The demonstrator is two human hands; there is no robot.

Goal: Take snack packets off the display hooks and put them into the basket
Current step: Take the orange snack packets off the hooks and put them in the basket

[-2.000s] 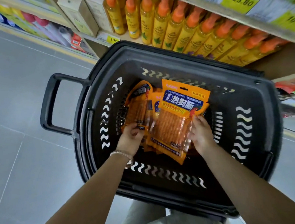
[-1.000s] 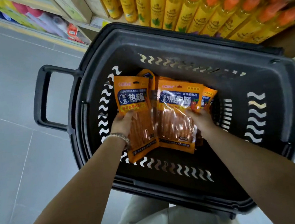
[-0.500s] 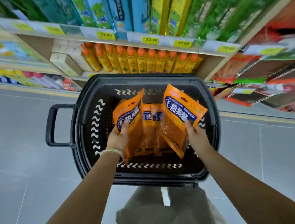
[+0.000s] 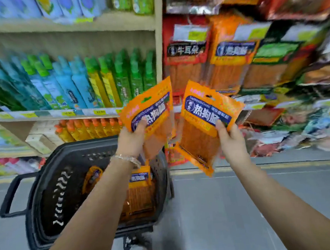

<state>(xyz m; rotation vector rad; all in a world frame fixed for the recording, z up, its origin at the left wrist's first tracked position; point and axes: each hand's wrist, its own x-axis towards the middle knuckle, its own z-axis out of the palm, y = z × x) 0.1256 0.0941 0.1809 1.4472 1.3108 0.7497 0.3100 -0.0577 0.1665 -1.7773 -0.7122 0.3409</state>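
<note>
Shop aisle (image 4: pixel 246 197), two hands (image 4: pixel 130 141) (image 4: pixel 232 141), two packets (image 4: pixel 153 110) (image 4: pixel 202 125) held

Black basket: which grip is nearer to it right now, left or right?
Left. The left grip, holding an orange packet, is over the black basket's far rim; the right grip, holding another packet, is off beyond its right side.

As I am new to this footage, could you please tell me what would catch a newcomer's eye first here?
Two bright orange snack packets are held up at centre: the left packet in the left hand, the right packet in the right hand, before the hanging snack display. Below left, the black basket already holds more orange packets.
</note>
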